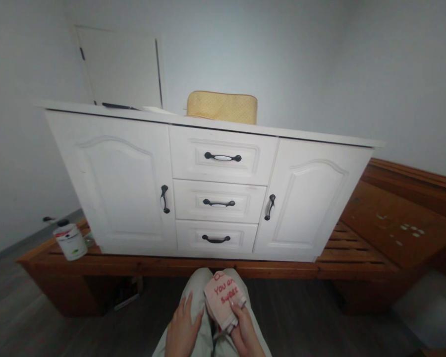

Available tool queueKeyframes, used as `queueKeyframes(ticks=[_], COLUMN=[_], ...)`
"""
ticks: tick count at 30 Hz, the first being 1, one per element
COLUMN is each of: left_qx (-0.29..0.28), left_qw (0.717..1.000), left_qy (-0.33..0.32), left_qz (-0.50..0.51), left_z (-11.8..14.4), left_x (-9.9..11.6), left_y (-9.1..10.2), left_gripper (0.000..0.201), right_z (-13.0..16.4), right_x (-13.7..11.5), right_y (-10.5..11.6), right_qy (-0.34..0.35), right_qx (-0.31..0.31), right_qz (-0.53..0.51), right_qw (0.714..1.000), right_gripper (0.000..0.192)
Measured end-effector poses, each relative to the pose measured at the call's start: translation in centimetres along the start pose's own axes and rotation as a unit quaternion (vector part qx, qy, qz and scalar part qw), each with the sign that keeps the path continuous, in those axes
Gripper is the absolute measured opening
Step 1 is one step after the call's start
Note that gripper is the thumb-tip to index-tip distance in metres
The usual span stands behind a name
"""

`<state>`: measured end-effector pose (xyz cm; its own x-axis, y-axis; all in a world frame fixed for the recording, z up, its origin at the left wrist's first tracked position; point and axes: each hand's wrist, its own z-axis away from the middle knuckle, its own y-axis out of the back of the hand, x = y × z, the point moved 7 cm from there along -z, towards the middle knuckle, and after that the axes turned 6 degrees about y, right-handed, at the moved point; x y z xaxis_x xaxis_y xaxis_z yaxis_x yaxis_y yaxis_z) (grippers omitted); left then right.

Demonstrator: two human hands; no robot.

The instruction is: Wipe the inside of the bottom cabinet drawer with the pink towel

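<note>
Both wrists cut off by bottom frame edge; forearms out of view. Right hand (246, 331) low centre, thumb and fingers pinched on near end of a pink sock (224, 298). Sock lying across the right knee, red lettering partly legible ("You ar… sweet"), upper letters lost over the sock's far curl. Underside of sock and right palm hidden. Left hand (182, 327) just beside it, flat on left thigh of pale trousers (199, 287), fingers straight and close together, holding nothing; fingertips near sock edge, touching or not — cannot tell.

White sideboard (211, 183) directly ahead, all doors and three drawers closed, dark handles. Top surface seen nearly edge-on; contents mostly hidden. Yellow padded item (222, 106) on top at back, lower part cut by the top edge; kind unclear. Flat pale and dark shapes left of it, not identifiable.

Sideboard standing on a slatted wooden platform (342, 253); slats bare to right of it, narrow strip bare to left. White container with dark cap (70, 240) at platform's left end, label too small to read. Dark object under platform edge at lower left, indistinct. Wooden board (394, 218) at right, with pale flecks, running out of frame.

Strip of dark floor (305, 317) between knees and platform edge, open on both sides of legs.
</note>
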<state>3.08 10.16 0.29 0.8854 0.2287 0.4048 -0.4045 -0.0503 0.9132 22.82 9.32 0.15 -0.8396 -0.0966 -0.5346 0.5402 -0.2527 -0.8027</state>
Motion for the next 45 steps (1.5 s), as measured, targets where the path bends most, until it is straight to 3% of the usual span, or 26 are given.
queueKeyframes(ticks=[17,27,45], left_qx=[-0.017,-0.025,-0.02], left_qw=[1.0,0.999,1.0], left_qy=[0.002,0.009,0.007], left_qz=[-0.008,-0.022,-0.003], left_z=[-0.2,-0.5,-0.4], left_x=[0.1,-0.1,-0.3], left_y=[0.0,-0.4,-0.5], left_gripper=[0.07,0.072,0.07], right_z=[0.0,-1.1,-0.6], right_x=[0.1,1.1,0.5], right_y=[-0.2,1.6,0.4], right_qy=[-0.008,-0.008,-0.006], right_qx=[0.001,0.001,-0.012], right_qz=[-0.008,-0.005,-0.004], right_qw=[1.0,1.0,1.0], right_gripper=[0.052,0.055,0.054])
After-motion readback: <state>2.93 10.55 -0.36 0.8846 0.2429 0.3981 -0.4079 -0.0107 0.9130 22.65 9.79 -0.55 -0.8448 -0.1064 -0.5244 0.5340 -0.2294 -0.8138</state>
